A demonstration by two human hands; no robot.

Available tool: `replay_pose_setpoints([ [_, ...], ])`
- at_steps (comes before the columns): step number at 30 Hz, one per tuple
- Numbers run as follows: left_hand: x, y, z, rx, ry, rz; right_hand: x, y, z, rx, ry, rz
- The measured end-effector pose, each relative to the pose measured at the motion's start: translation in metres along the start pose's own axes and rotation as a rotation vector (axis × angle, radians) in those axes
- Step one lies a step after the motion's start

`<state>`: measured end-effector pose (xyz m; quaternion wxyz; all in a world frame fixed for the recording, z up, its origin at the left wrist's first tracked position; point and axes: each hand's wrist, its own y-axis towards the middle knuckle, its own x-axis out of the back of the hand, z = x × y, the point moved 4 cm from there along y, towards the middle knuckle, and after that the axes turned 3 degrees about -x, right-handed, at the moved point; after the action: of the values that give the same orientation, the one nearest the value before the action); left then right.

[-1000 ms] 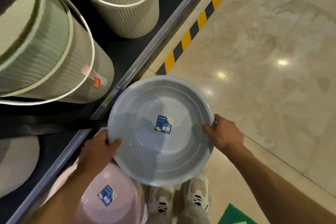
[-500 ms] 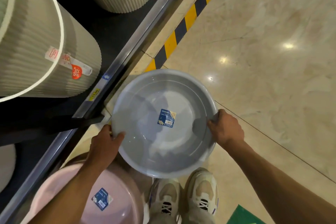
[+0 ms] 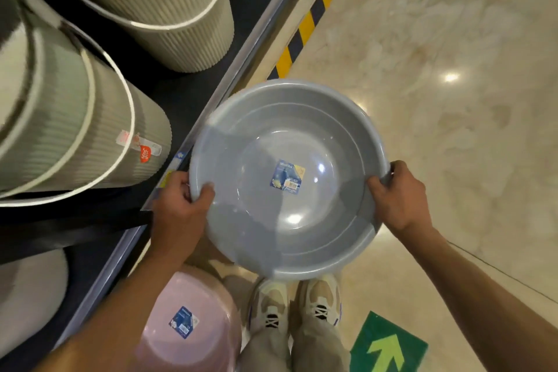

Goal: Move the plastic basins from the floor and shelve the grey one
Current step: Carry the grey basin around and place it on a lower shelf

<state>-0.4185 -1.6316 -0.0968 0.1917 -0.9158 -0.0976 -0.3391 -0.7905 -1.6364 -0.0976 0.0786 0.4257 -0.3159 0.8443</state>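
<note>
I hold a round grey plastic basin (image 3: 290, 130) in front of me, mouth up, a blue sticker at its centre. My left hand (image 3: 181, 208) grips its left rim and my right hand (image 3: 398, 199) grips its right rim. The basin hangs above the floor, its left edge just beside the shelf's metal front edge (image 3: 241, 60). A pink basin (image 3: 205, 305) with the same blue sticker sits on the floor below my left arm, partly hidden by it.
The dark shelf (image 3: 187, 90) on the left holds ribbed beige bins (image 3: 169, 9), one lying on its side (image 3: 75, 136). Yellow-black tape (image 3: 305, 30) runs along the shelf base. My shoes (image 3: 296, 305) stand on the glossy marble floor, with a green arrow sticker (image 3: 388, 347) beside them.
The view has shifted back so more of the shelf bins show. The grey basin stays in both hands and sits slightly nearer the shelf edge.
</note>
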Motion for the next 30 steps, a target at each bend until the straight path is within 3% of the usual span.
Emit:
replay_pose_setpoints([
  [4, 0.048, -0.01, -0.098, -0.035, -0.1, -0.001, 0.105, -0.041, 0.035, -0.004, 0.167, -0.106],
  [9, 0.134, -0.061, -0.275, -0.202, -0.176, 0.0, 0.282, -0.123, 0.081, -0.077, 0.512, -0.258],
  [15, 0.237, -0.148, -0.473, -0.317, -0.42, 0.157, 0.488, -0.256, 0.108, -0.104, 0.839, -0.464],
  [19, 0.28, -0.208, -0.583, -0.458, -0.425, 0.243, 0.592, -0.341, 0.105, -0.115, 0.928, -0.575],
  [24, 0.28, -0.293, -0.699, -0.575, -0.413, 0.395, 0.677, -0.442, 0.058, -0.201, 1.015, -0.802],
  [30, 0.218, -0.396, -0.802, -0.712, -0.383, 0.617, 0.738, -0.547, -0.031, -0.353, 1.076, -1.025],
])
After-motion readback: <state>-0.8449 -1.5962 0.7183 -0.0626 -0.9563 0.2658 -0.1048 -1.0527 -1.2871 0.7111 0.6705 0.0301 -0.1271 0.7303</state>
